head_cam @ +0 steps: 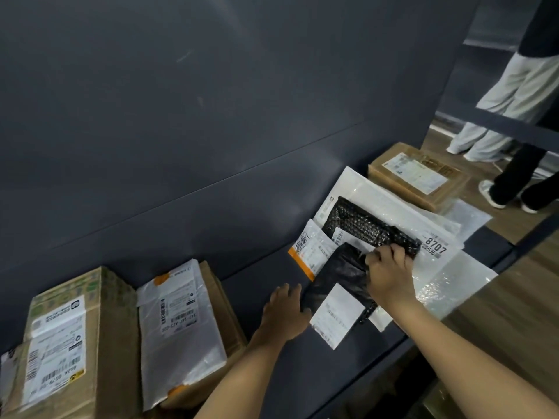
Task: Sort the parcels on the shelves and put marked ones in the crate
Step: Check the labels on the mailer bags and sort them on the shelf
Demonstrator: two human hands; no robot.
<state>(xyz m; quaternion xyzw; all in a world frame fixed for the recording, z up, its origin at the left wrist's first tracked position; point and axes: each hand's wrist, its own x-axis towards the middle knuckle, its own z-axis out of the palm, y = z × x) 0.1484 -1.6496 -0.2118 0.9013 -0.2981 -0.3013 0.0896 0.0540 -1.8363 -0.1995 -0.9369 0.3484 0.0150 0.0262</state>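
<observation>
left hand (284, 309): loose and flat, touching the left edge of the black bag (335, 276)
right hand (390, 276): fingers curled on the near edge of the bubble mailer (363, 225)
parcels: mailer pile mid-right on the shelf (266, 276), boxes (60, 343) lower left
crate: not in view
progress: looks early imo, pile mid-check and plenty left to sort

Nearest me I see a glossy black bag (335, 276) with a white label (337, 316). Behind it the bubble mailer (363, 225) is black too, dimpled all over. The big mailer (393, 204) is white with black digits, the envelope (311, 252) orange-edged. The boxes (115, 313) are brown, the shelf (260, 285) dark grey.
</observation>
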